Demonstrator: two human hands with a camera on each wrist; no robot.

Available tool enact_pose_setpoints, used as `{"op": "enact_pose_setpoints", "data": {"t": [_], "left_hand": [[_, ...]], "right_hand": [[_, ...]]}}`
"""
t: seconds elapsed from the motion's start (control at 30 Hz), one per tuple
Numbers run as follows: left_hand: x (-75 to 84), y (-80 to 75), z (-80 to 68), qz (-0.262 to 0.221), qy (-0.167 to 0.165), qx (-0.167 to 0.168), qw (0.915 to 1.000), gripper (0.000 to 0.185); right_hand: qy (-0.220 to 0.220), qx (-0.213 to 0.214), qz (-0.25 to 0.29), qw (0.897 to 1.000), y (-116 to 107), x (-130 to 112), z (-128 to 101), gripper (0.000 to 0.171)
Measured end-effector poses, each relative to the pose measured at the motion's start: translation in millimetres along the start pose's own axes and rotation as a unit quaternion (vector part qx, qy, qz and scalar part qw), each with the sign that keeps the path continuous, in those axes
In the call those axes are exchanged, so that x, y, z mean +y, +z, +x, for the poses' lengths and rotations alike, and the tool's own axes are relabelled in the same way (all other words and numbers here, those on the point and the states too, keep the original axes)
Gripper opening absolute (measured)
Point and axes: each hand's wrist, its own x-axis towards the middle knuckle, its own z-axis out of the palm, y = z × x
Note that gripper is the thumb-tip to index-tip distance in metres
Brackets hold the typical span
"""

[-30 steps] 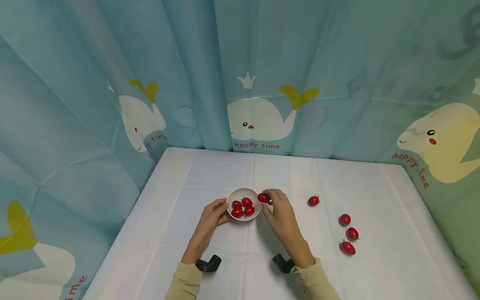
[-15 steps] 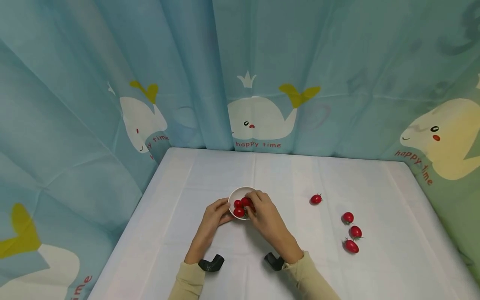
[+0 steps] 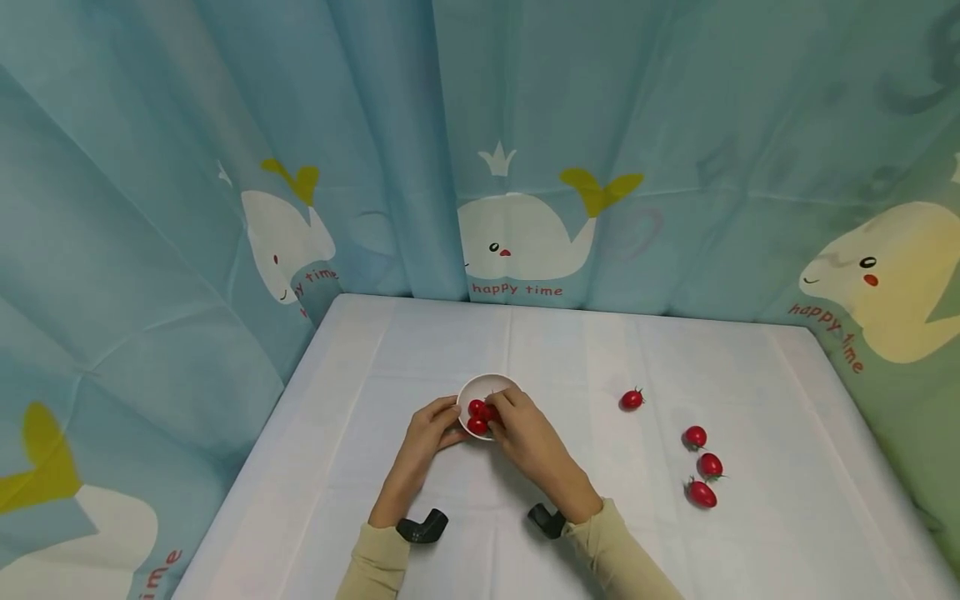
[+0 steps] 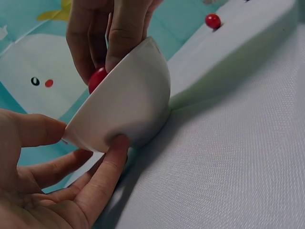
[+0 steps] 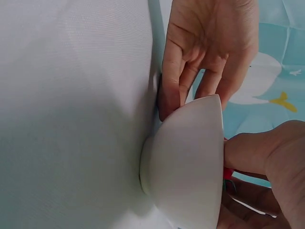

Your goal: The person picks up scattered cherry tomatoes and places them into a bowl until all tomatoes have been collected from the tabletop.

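Observation:
A small white bowl (image 3: 489, 383) sits on the white tablecloth (image 3: 570, 350) and holds several red cherry tomatoes (image 3: 477, 426). My left hand (image 3: 448, 421) holds the bowl's left side; the left wrist view shows the thumb at the rim and a finger (image 4: 110, 162) under the wall of the bowl (image 4: 133, 102). My right hand (image 3: 501, 411) reaches over the bowl's right rim, its fingers (image 4: 119, 33) dipped inside around a cherry tomato (image 4: 97, 79). In the right wrist view the bowl (image 5: 190, 167) hides most of that tomato.
Several loose cherry tomatoes lie to the right on the cloth: one (image 3: 632, 400) alone, and three more (image 3: 710, 464) in a cluster further right. A blue whale-print curtain (image 3: 517, 167) closes off the table at the back and both sides.
My right hand carried a tomato from beside the bowl's right rim to over the bowl and lowered its fingers inside. The left hand stayed on the bowl.

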Motion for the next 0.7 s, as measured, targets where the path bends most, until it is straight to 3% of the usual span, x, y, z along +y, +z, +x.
{"op": "enact_pose_setpoints", "data": {"t": [0.4,0.7], "left_hand": [[-1.7,0.5,1.8,0.001,0.0,0.003,1.0,0.041],[-0.7,1.2,1.0,0.0,0.001,0.003,1.0,0.04]], "right_hand": [[0.009,-0.028,-0.027,0.999,-4.7,1.6,6.2,0.026],[0.008,-0.034,-0.007,0.999,-5.9,2.2,11.1,0.022]]}}
